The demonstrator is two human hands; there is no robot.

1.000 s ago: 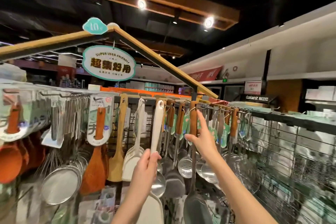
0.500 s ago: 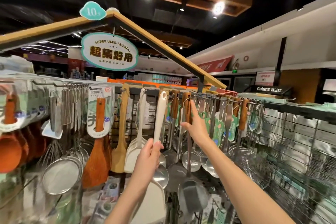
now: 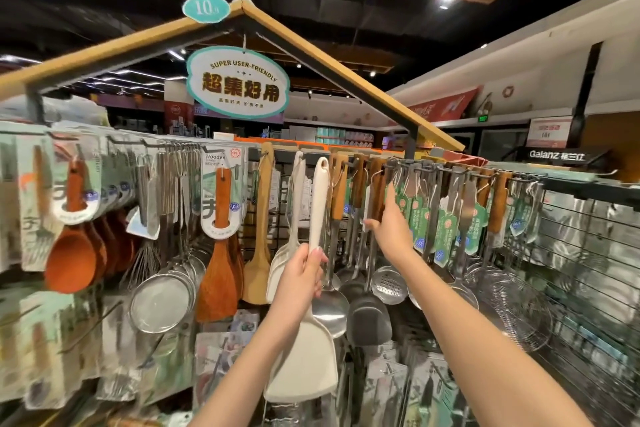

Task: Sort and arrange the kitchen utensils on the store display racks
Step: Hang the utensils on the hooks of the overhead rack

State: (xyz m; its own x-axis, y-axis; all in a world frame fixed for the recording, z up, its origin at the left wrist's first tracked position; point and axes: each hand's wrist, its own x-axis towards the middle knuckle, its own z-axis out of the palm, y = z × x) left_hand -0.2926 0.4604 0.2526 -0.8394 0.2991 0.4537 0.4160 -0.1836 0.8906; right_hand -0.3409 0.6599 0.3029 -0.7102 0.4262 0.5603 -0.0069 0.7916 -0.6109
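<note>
My left hand [image 3: 300,276] is closed around the lower handle of a white spatula [image 3: 304,366], held upright in front of the rack with its blade down. My right hand [image 3: 391,224] reaches to the row of wooden-handled steel utensils [image 3: 375,184] hanging on the hooks. Its fingers are stretched upward beside one handle and its thumb lies across the shaft, without a closed grip. A dark steel turner [image 3: 369,319] and a steel ladle [image 3: 329,305] hang below that hand. More white spatulas [image 3: 296,191] hang just left of the one I hold.
Wooden spatulas [image 3: 218,274], strainers [image 3: 162,298] and orange spoons [image 3: 71,263] hang to the left. A wire skimmer [image 3: 505,305] and a wire grid panel [image 3: 588,270] are on the right. A sign [image 3: 239,83] hangs under the wooden roof frame [image 3: 346,80].
My right hand has loosened from the wooden handle it was gripping and its fingers now stretch up. My left hand has kept hold of the white spatula. The view has shifted a little.
</note>
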